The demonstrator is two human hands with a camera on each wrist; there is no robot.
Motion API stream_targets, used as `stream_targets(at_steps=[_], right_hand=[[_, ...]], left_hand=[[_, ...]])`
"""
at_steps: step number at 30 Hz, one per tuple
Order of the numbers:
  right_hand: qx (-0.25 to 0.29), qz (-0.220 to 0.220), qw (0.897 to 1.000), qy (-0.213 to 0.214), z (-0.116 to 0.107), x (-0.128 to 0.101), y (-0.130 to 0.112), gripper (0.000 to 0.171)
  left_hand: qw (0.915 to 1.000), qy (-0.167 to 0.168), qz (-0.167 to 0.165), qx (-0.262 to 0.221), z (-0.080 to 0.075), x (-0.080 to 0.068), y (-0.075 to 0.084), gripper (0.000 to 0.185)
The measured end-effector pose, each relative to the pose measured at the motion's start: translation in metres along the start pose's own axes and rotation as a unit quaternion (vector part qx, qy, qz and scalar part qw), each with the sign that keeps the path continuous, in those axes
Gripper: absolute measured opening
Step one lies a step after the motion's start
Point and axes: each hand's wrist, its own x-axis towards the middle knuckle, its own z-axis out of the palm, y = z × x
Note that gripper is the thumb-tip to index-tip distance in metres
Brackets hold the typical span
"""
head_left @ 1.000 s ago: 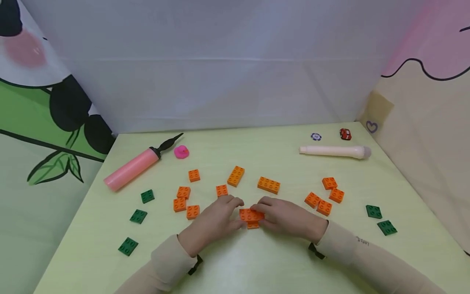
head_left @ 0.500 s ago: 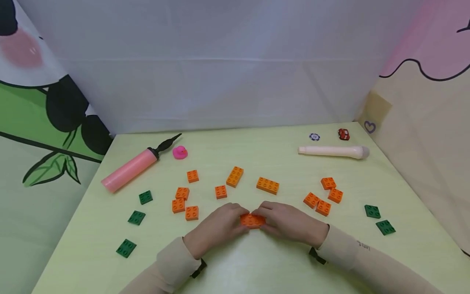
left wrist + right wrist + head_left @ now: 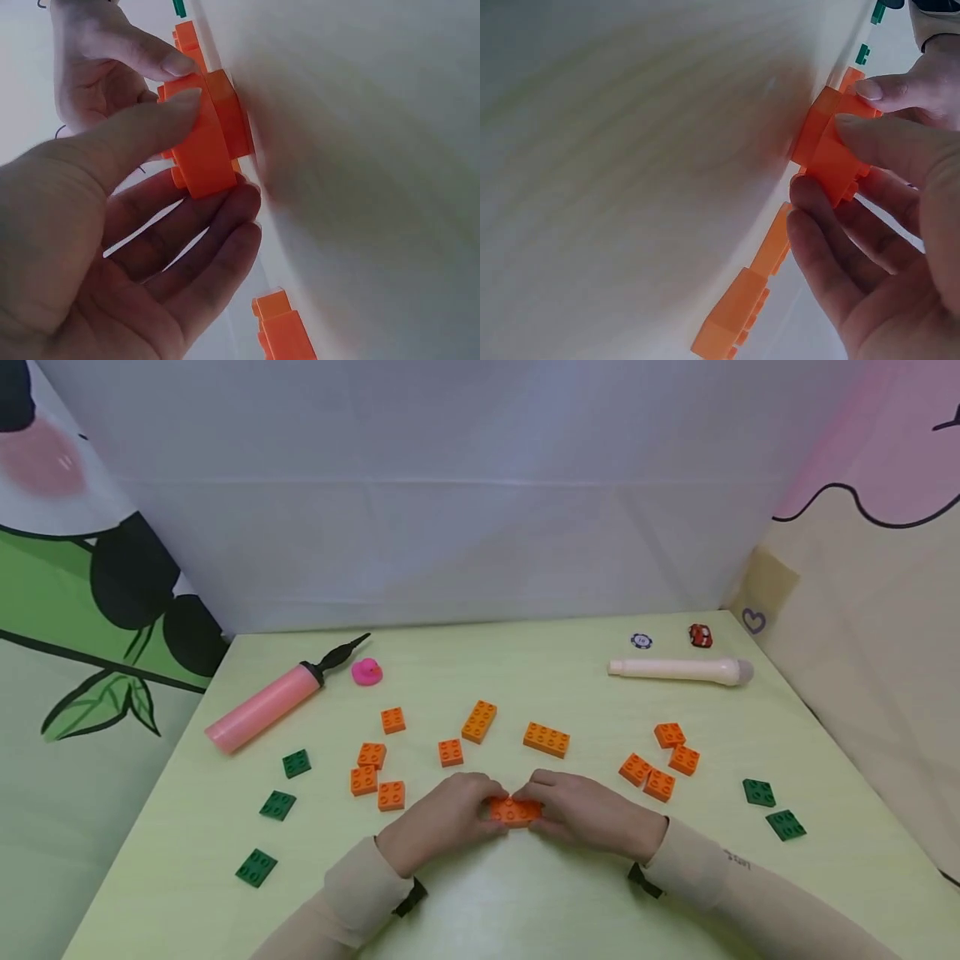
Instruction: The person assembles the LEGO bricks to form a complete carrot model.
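A long orange toy building brick [image 3: 515, 812] lies crosswise between my hands in the head view. My left hand [image 3: 448, 818] pinches its left end with thumb and fingers. At the other end my right hand [image 3: 585, 810] grips it the same way, the fingertips of both hands close together at the far edge. Both wrist views show a smaller orange brick [image 3: 231, 112] under the long one, at its middle and close over the table. From the head view that lower brick is hidden. The thumbs [image 3: 870, 135] press along the near side.
Loose small orange bricks [image 3: 392, 795] lie left and right of the hands, with two long orange bricks [image 3: 546, 739] beyond. Green bricks [image 3: 257, 867] sit farther out. Toward the back are a pink pump [image 3: 262, 707], a pink duck [image 3: 367, 672], a white microphone-shaped stick [image 3: 678, 671], a chip [image 3: 641, 641] and a red toy car [image 3: 701, 636].
The long brick has come slightly nearer me, and the small brick that showed below it is now covered in the head view. My left hand has closed in from beside the brick onto its end.
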Motion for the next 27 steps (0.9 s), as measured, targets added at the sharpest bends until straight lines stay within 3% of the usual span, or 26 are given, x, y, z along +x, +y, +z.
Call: stream_targets(at_steps=[3,6,10,12,21,27], right_hand=[[0.013,0.029,0.999,-0.012,-0.005,0.003,0.003,0.032],[0.012,0.058,0.998,0.011,-0.014,0.008,0.011,0.036],[-0.048,0.086,0.993,0.071,-0.027,0.017,0.03,0.038],[-0.08,0.097,0.989,0.081,-0.032,0.022,0.038,0.041],[-0.078,0.133,0.988,0.017,-0.035,0.035,0.051,0.048],[-0.073,0.115,0.99,0.019,-0.035,0.031,0.05,0.046]], left_hand=[[1.0,-0.005,-0.001,-0.001,0.001,0.002,-0.002,0.027],[0.9999,-0.014,-0.008,-0.003,0.002,0.003,-0.003,0.031],[0.9999,-0.013,-0.006,0.003,0.001,0.003,-0.003,0.032],[0.9999,-0.013,-0.007,0.007,0.0,0.003,-0.003,0.032],[0.9995,-0.02,-0.014,0.018,-0.001,0.004,0.0,0.034],[0.9996,-0.018,-0.014,0.014,-0.001,0.002,0.0,0.033]])
